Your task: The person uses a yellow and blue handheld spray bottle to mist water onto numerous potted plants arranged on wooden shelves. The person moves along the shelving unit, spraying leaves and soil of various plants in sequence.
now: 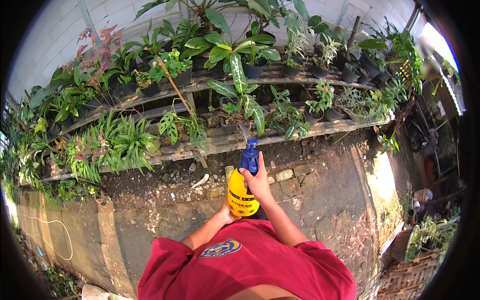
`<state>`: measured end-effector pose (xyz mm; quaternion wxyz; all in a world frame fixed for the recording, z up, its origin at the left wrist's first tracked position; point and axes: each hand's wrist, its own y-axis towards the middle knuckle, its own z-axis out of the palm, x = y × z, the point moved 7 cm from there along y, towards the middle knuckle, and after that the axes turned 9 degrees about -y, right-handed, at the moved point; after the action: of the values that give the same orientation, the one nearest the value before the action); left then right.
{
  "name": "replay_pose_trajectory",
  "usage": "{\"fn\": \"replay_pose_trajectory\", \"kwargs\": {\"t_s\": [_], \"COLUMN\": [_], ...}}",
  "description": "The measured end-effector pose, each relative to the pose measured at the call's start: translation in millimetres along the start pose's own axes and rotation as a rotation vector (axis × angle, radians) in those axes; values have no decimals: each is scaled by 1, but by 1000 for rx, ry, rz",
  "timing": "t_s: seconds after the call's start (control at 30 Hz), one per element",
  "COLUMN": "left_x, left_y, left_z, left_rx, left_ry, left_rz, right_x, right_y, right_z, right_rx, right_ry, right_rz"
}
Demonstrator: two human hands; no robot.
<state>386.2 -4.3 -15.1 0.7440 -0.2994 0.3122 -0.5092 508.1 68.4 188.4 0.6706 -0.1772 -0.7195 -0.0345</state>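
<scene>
A yellow Kyokan pump pressure sprayer (237, 183) with a blue head stands nearly upright before my chest. My right hand (258, 180) is wrapped around its blue handle, the thumb near the head. From below, my left hand (227, 213) supports the bottle's base; the bottle hides part of its fingers. A fine spray of mist (243, 131) leaves the nozzle towards a potted dieffenbachia (240, 101) with white-veined leaves. That plant's dark pot (229, 126) sits on the lower shelf, just beyond the sprayer.
Tiered wooden shelves (210, 147) full of potted plants run along a white block wall (48, 48). A wooden stake (174, 84) leans among them. Stone paving (168, 221) lies underfoot. A pale hose (70, 243) curls at left; a wooden crate (408, 275) is at lower right.
</scene>
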Motion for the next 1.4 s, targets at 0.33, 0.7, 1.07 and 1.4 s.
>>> {"fn": "replay_pose_trajectory", "kwargs": {"t_s": [0.33, 0.7, 1.07, 1.4], "left_x": [4, 13, 33, 108], "left_y": [-4, 6, 54, 159], "left_z": [12, 22, 68, 185], "left_rx": [69, 25, 89, -50], "left_ry": [-93, -128, -146, 27], "left_rz": [7, 5, 34, -143], "right_x": [-5, -18, -18, -47], "right_y": [0, 10, 30, 55], "right_z": [0, -7, -77, -272], "right_rx": [19, -45, 41, -262], "right_ry": [-30, -63, -35, 82], "right_rz": [-9, -90, -126, -45]}}
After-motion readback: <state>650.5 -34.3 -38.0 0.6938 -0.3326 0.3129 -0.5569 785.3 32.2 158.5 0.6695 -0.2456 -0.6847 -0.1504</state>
